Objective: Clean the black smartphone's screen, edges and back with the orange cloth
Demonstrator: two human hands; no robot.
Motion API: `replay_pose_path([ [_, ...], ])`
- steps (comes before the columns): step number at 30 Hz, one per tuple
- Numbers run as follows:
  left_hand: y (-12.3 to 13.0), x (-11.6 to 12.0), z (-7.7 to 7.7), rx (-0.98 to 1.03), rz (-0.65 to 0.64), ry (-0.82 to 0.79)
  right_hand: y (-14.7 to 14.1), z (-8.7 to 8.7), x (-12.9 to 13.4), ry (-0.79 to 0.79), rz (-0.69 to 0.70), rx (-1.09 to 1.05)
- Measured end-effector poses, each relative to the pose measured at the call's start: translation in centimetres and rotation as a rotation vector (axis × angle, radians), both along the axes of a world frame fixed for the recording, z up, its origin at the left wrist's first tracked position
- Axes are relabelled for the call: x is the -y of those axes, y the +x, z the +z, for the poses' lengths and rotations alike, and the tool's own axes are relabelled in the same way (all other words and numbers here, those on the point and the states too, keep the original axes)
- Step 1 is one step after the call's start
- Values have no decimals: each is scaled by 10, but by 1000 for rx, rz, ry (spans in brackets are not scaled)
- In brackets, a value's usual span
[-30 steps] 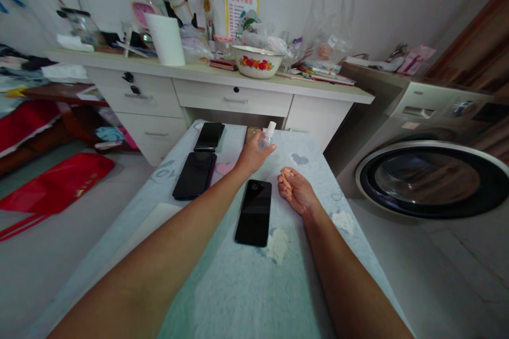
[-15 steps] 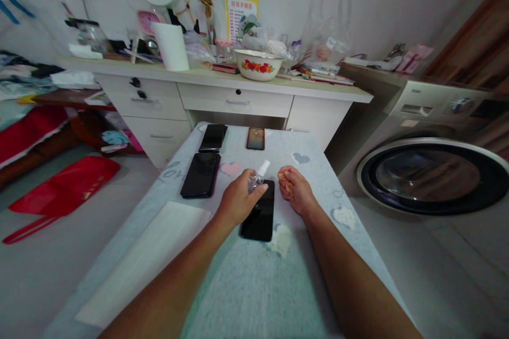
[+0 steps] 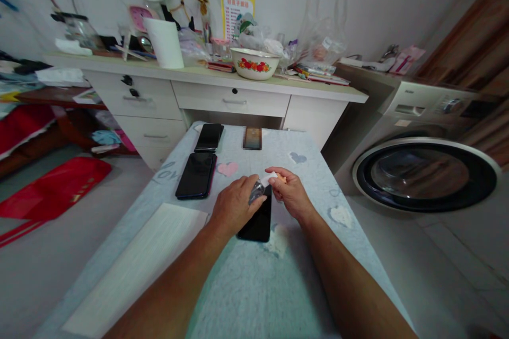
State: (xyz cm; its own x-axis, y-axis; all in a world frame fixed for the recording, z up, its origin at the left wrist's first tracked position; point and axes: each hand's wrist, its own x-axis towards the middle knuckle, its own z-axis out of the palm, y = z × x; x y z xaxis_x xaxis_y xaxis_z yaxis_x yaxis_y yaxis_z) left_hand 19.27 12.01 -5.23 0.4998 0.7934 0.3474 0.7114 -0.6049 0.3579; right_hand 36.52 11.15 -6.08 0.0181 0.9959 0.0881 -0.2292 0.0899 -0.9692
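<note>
My left hand (image 3: pixel 236 202) is wrapped round a small clear bottle (image 3: pixel 257 190) with a white top (image 3: pixel 269 178), held tilted to the right. The thumb and fingers of my right hand (image 3: pixel 290 190) close on that white top. A small orange-tan piece (image 3: pixel 281 177), perhaps cloth, shows between the right fingers; its kind is unclear. Under the hands lies a black smartphone (image 3: pixel 256 225), screen up, its upper part partly hidden by the bottle and my left hand.
To the left lie another smartphone (image 3: pixel 196 175) and a stacked dark pair (image 3: pixel 209 137). A brown-screened phone (image 3: pixel 252 138) sits at the table's far end. A long pale strip (image 3: pixel 139 270) lies front left. Beyond are a desk (image 3: pixel 230 100) and a washing machine (image 3: pixel 425 169).
My right hand has moved left to the bottle and its fingers have closed on the white top. The bottle has tipped further to the right. The view has shifted slightly.
</note>
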Motion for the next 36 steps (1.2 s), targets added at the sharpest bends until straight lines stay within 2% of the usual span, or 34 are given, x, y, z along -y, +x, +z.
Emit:
replay_pose_path([
  [7,-3,2,0,70,-151,-81,-3,1,4,-5,52,-64],
  [12,-3,2,-1,90,-166,-121,-4,1,4,-10,60,-85],
  [19,-6,2,2,89,-86,-170,5,-5,-3,-6,-150,-57],
  [22,-8,-2,1,167,-9,-146,15,-12,-7,3,-249,191],
  [26,-10,-11,-4,302,32,-124,23,-15,-8,99,-366,809],
  [30,-11,-16,-7,381,61,-143,24,-8,-5,-12,-408,1351],
  [33,-11,-16,-5,437,77,-126,23,-5,-3,-92,-372,1528],
  [36,-11,-15,-5,483,84,-113,23,-6,-2,-137,-318,1597],
])
